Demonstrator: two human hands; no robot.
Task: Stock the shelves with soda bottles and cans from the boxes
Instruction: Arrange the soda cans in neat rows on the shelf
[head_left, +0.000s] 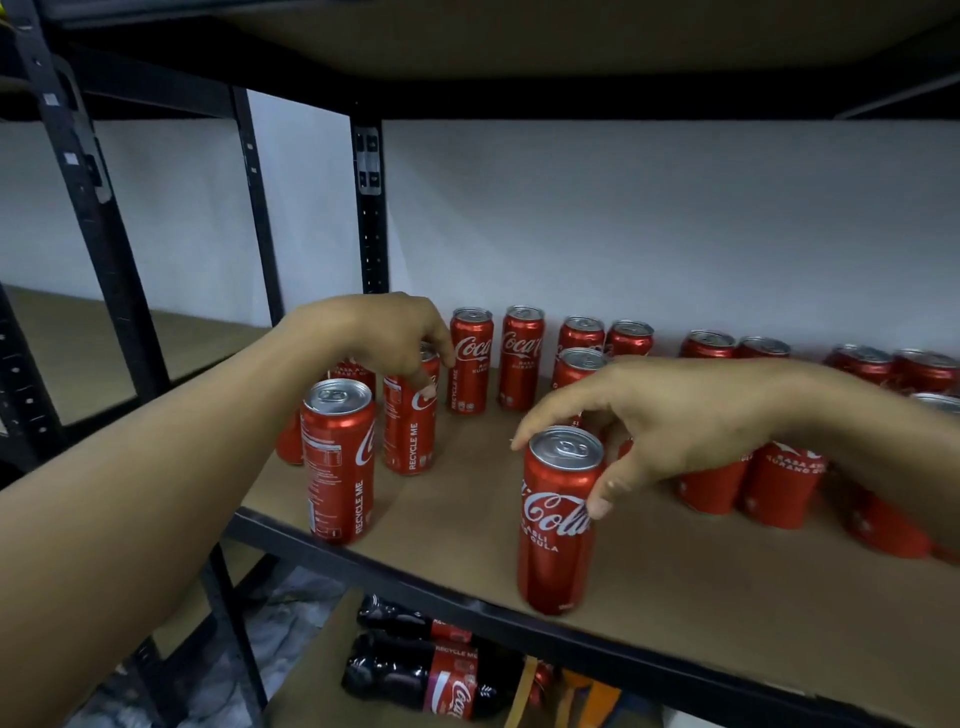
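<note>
Logging along the shelf (701, 597): the corner can (337, 462) stands free and upright at the front-left corner. Just behind it, your left hand (371, 338) curls its fingers down over the top of the inner can (410, 441), one fingertip on its side. Your right hand (675, 415) pinches the front can (558, 525) at the rim, thumb on its side; this can is upright near the front edge. The back cans (522, 358) line the rear edge.
</note>
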